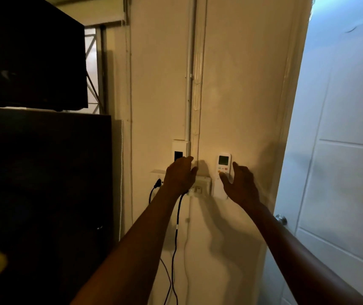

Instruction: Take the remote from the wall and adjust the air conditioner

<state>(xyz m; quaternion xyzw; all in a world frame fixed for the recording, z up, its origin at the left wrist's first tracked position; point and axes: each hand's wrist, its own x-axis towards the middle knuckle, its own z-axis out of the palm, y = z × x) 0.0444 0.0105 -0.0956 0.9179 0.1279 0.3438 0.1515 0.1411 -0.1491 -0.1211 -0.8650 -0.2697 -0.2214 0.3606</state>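
Note:
A white remote (223,163) with a small greenish screen and coloured buttons hangs upright on the cream wall, in a white holder (218,187). My right hand (241,183) is open just below and to the right of it, thumb tip at the remote's lower buttons, fingers spread beside its right edge. My left hand (179,175) hovers to the left, in front of a white wall box with a dark window (178,150), fingers loosely curled and holding nothing. No air conditioner is in view.
A socket box (200,186) sits between the hands, with a black plug (157,183) and cables (175,238) hanging down. Dark cabinets (44,194) fill the left. A white door with a round knob (281,219) stands open at the right. A conduit (189,84) runs up the wall.

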